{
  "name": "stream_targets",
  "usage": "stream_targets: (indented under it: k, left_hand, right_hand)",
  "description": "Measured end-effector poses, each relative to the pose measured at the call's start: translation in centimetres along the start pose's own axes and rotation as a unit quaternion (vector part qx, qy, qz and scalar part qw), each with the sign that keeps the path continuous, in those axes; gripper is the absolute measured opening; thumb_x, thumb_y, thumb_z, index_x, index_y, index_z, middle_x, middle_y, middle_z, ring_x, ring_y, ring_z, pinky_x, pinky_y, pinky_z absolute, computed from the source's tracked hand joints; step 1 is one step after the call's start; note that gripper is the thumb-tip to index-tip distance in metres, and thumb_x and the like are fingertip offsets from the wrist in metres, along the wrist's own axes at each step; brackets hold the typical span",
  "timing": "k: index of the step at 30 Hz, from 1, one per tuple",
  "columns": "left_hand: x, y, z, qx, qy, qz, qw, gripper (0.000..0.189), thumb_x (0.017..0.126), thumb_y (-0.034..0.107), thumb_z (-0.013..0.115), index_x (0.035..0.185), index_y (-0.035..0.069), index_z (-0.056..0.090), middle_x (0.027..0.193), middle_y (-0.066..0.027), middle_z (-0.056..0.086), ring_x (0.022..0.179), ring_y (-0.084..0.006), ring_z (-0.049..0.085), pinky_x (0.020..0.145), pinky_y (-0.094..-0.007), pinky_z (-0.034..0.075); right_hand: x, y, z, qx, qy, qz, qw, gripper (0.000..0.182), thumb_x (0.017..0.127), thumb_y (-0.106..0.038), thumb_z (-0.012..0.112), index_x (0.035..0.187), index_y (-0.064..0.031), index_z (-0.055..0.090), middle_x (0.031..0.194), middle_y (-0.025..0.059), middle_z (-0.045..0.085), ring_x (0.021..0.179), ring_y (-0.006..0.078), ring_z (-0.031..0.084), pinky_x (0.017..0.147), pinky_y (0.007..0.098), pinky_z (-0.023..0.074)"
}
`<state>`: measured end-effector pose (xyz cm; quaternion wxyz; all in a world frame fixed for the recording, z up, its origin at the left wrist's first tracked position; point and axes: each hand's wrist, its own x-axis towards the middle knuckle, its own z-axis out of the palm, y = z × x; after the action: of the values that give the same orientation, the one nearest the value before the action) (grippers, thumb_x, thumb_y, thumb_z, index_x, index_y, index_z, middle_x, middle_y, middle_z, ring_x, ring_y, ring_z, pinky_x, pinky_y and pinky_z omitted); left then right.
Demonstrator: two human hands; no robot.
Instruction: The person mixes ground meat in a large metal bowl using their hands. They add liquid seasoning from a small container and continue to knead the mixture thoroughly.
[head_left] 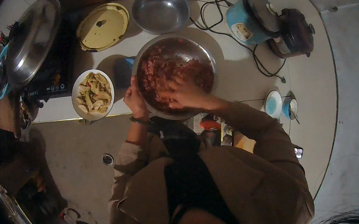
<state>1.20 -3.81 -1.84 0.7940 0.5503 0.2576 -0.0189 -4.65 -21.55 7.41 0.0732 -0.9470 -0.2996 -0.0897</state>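
Note:
A wide metal basin sits at the counter's front edge in front of me. Raw minced red meat is spread over its bottom and up its far side. My left hand grips the basin's left rim, with a dark bangle on the wrist. Inside the basin, my right hand is pressed into the meat with its fingers spread. The fingertips are partly sunk in the mince, so I cannot tell whether they hold any of it.
Left of the basin stands a white bowl of sliced food. Behind are a yellow enamel lid and a steel bowl. A large wok lid leans at left. Rice cooker, dark pot, cables and small bowls lie right.

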Motion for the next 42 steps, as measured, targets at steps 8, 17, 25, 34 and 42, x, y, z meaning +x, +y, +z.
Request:
stream_targets:
  k: [8,17,25,34,42]
  left_hand:
    - [-0.3,0.4,0.6,0.005,-0.003,-0.008,1.000,0.042,0.087,0.033,0.068,0.057,0.009,0.051,0.062,0.0079,0.046,0.059,-0.0048,0.036,0.054,-0.0224,0.032]
    - [-0.1,0.1,0.7,-0.009,-0.018,-0.003,1.000,0.042,0.085,0.031,0.070,0.056,0.009,0.051,0.060,0.0083,0.045,0.057,-0.0044,0.034,0.051,-0.0224,0.028]
    - [-0.9,1.3,0.8,-0.005,0.027,0.007,1.000,0.039,0.085,0.028,0.071,0.057,0.008,0.053,0.062,0.0063,0.051,0.059,-0.0045,0.038,0.054,-0.0216,0.033]
    - [-0.4,0.4,0.7,0.010,0.000,0.014,1.000,0.040,0.085,0.029,0.071,0.056,0.010,0.052,0.060,0.0072,0.048,0.058,-0.0043,0.037,0.054,-0.0208,0.031]
    - [0.4,-0.8,-0.5,0.000,-0.005,0.031,1.000,0.041,0.085,0.031,0.070,0.055,0.010,0.052,0.059,0.0078,0.046,0.057,-0.0043,0.035,0.052,-0.0214,0.030]
  right_hand:
    - [-0.1,6.1,6.9,0.061,-0.366,0.163,0.914,0.026,0.078,-0.026,0.062,0.099,-0.0122,0.069,0.095,0.0082,0.067,0.108,0.0291,0.057,0.095,0.0534,0.0374]
    - [1.2,12.9,4.6,0.265,-0.107,0.221,0.932,0.049,0.080,-0.037,0.065,0.112,-0.0004,0.061,0.112,0.0186,0.062,0.106,0.0360,0.058,0.088,0.0385,0.0463]
    - [5.1,3.3,0.3,0.099,-0.395,0.139,0.903,0.058,0.073,-0.035,0.066,0.123,-0.0082,0.053,0.118,0.0156,0.059,0.116,0.0332,0.051,0.101,0.0515,0.0328]
    - [-4.4,7.5,8.1,0.001,-0.409,0.064,0.910,0.028,0.074,-0.025,0.061,0.099,-0.0141,0.069,0.107,0.0087,0.064,0.119,0.0285,0.048,0.101,0.0587,0.0287]
    - [-2.3,7.9,0.4,0.143,-0.190,0.179,0.955,0.034,0.081,-0.027,0.061,0.112,-0.0155,0.065,0.103,0.0144,0.065,0.102,0.0289,0.059,0.089,0.0452,0.0423]
